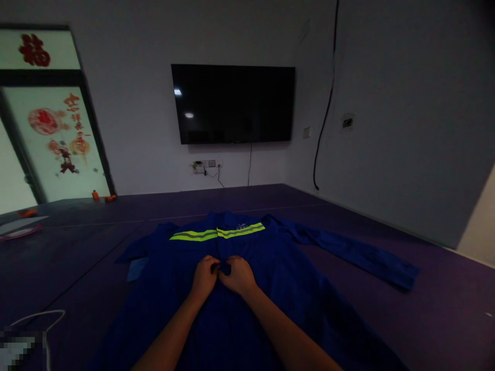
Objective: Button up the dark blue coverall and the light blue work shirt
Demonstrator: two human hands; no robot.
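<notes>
A blue work jacket (278,268) with a yellow-green reflective stripe (218,233) across the chest lies flat on a dark purple surface (96,247). Its right sleeve (356,255) stretches out to the right. My left hand (204,277) and my right hand (237,275) meet at the middle of the jacket's front. Both have their fingers pinched on the front edge of the cloth, close together and nearly touching.
A black television (234,103) hangs on the far wall above a wall socket (207,165) with cables. A glass door with red decorations (58,134) stands at the left. A white cable (38,317) lies at the lower left; small orange objects (102,196) sit by the door.
</notes>
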